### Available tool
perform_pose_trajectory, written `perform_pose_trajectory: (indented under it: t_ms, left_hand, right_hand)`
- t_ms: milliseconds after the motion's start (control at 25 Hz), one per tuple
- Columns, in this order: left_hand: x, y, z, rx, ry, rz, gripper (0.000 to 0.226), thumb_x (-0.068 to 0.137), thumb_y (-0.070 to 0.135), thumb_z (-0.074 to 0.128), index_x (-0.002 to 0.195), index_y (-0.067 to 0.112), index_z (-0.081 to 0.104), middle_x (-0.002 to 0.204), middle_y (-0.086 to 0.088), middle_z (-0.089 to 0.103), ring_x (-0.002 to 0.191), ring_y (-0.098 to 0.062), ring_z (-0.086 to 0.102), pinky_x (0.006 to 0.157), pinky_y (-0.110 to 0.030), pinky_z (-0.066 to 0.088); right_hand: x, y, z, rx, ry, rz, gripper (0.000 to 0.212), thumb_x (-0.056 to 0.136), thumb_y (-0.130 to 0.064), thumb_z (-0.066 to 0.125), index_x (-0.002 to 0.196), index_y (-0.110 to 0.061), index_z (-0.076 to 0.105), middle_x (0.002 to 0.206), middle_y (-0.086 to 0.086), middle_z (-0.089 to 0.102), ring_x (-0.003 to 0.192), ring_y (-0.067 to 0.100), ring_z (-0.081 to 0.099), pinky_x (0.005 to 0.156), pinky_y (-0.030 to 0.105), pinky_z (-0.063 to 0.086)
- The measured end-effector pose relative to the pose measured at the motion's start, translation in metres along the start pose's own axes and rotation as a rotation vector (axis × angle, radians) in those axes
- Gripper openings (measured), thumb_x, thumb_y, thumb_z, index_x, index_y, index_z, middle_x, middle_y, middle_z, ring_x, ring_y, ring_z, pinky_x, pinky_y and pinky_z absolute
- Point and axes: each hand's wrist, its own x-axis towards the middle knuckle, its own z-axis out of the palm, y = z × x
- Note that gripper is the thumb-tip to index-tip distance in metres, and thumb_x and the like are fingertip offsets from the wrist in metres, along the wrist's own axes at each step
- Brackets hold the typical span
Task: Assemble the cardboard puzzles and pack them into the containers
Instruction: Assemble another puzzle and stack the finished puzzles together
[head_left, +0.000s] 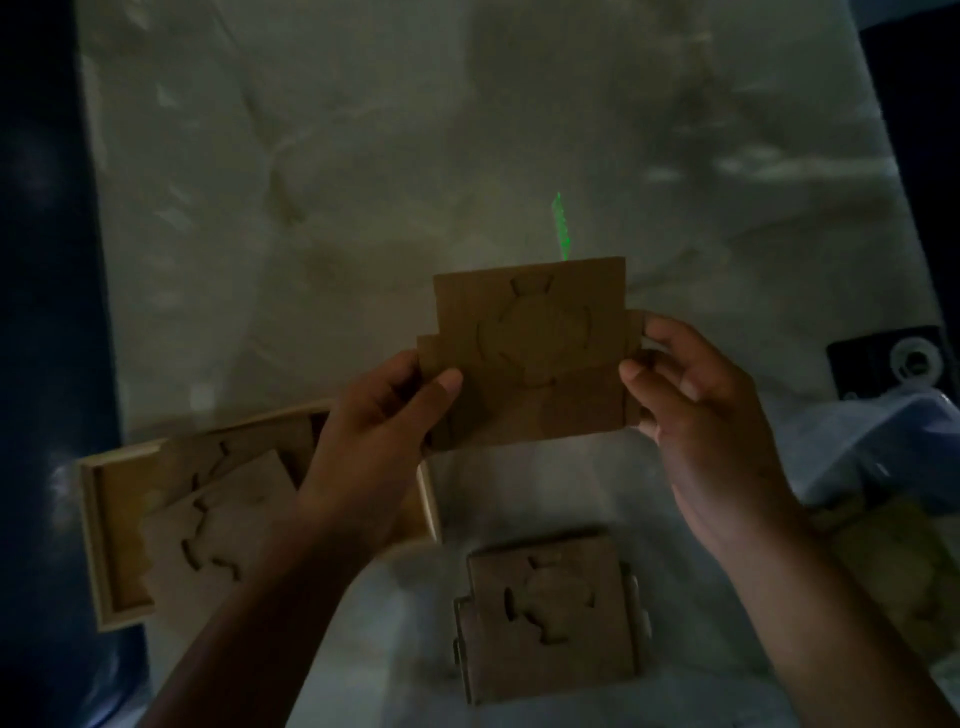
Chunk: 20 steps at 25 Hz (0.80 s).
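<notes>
left hand (384, 410): it pinches the left edge of the cardboard puzzle (530, 353), thumb on the front face, other fingers behind.
right hand (696, 395): it pinches the right edge of the same puzzle, thumb in front, fingers curled around a small side tab.
puzzle place: held in the air between both hands, tilted toward the camera, above the cloth-covered table (363, 156) and above the clear container (545, 493).
puzzle feel: i judge it light and thin, fairly stiff but easy to bend. the round middle pieces look only pressed in, so they can fall out if the sheet flexes.
where to hold: best at two opposite edges, as now, and not on the middle pieces.
in the container: a second assembled puzzle (550, 618) lies flat on the bottom, right below the hands.
wooden tray (98, 540): just left of the container, with loose puzzle sheets (218, 525) inside. the left forearm crosses over it.
edges: the near left wall of the container stands close to the tray. its rim is faint in the dim light.
open room: the table beyond the hands is free. a dark device (883, 358) and a plastic bag (883, 441) lie at the right side.
</notes>
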Motion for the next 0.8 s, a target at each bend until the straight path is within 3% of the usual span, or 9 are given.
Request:
perform_pose_trajectory:
  t_ms: [120, 240, 400, 480, 560, 680, 800]
  left_hand:
    - [-0.025, -0.013, 0.009, 0.099, 0.063, 0.04, 0.025, 0.088, 0.037, 0.064, 0.104, 0.023, 0.077, 0.106, -0.007, 0.077, 0.103, -0.026, 0.073, 0.083, -0.034, 0.06]
    - [-0.048, -0.026, 0.013, 0.231, 0.128, 0.105, 0.023, 0.084, 0.045, 0.065, 0.098, 0.03, 0.076, 0.099, -0.004, 0.077, 0.094, -0.023, 0.074, 0.076, -0.037, 0.062]
    - [-0.082, -0.051, 0.017, 0.253, 0.166, 0.038, 0.025, 0.081, 0.04, 0.07, 0.104, 0.031, 0.069, 0.103, 0.003, 0.077, 0.093, -0.014, 0.075, 0.069, -0.029, 0.061]
    - [-0.098, -0.064, 0.018, 0.256, 0.235, -0.011, 0.025, 0.076, 0.044, 0.072, 0.099, 0.035, 0.067, 0.101, 0.008, 0.076, 0.089, -0.011, 0.075, 0.063, -0.026, 0.061]
    - [-0.114, -0.075, 0.019, 0.3, 0.271, -0.034, 0.02, 0.073, 0.048, 0.071, 0.091, 0.038, 0.068, 0.095, 0.009, 0.075, 0.083, -0.01, 0.074, 0.061, -0.025, 0.06]
    - [-0.129, -0.094, 0.018, 0.569, 0.373, -0.022, 0.013, 0.079, 0.05, 0.069, 0.085, 0.039, 0.071, 0.084, 0.011, 0.073, 0.078, -0.003, 0.069, 0.062, -0.022, 0.058]
    - [-0.141, -0.108, 0.018, 0.792, 0.462, 0.062, 0.01, 0.082, 0.047, 0.065, 0.087, 0.041, 0.07, 0.085, 0.016, 0.067, 0.078, 0.004, 0.063, 0.058, -0.013, 0.05]
  right_hand:
    - [-0.029, 0.002, -0.009, -0.11, 0.043, -0.066, 0.027, 0.088, -0.028, 0.058, 0.098, -0.05, 0.071, 0.098, -0.015, 0.076, 0.094, 0.005, 0.072, 0.08, 0.034, 0.055]
    - [-0.059, 0.008, -0.017, -0.228, 0.072, -0.089, 0.035, 0.095, -0.025, 0.059, 0.089, -0.058, 0.067, 0.09, -0.019, 0.074, 0.087, -0.003, 0.07, 0.072, 0.02, 0.052]
    - [-0.097, 0.034, -0.031, -0.38, 0.07, -0.036, 0.021, 0.098, -0.032, 0.055, 0.113, -0.045, 0.062, 0.103, -0.017, 0.069, 0.095, -0.008, 0.065, 0.074, 0.013, 0.054]
    - [-0.118, 0.048, -0.033, -0.43, 0.08, -0.007, 0.031, 0.097, -0.035, 0.054, 0.127, -0.039, 0.057, 0.104, -0.019, 0.065, 0.095, -0.012, 0.06, 0.073, 0.006, 0.05]
    - [-0.137, 0.057, -0.031, -0.457, 0.102, -0.002, 0.034, 0.096, -0.033, 0.057, 0.129, -0.038, 0.054, 0.103, -0.019, 0.062, 0.095, -0.011, 0.058, 0.073, 0.008, 0.051]
    - [-0.159, 0.074, -0.029, -0.514, 0.116, -0.036, 0.037, 0.093, -0.029, 0.063, 0.129, -0.032, 0.055, 0.101, -0.015, 0.063, 0.092, -0.004, 0.061, 0.071, 0.01, 0.052]
    - [-0.168, 0.087, -0.026, -0.529, 0.125, -0.054, 0.039, 0.092, -0.025, 0.066, 0.13, -0.026, 0.058, 0.099, -0.01, 0.063, 0.089, -0.002, 0.061, 0.069, 0.008, 0.05]
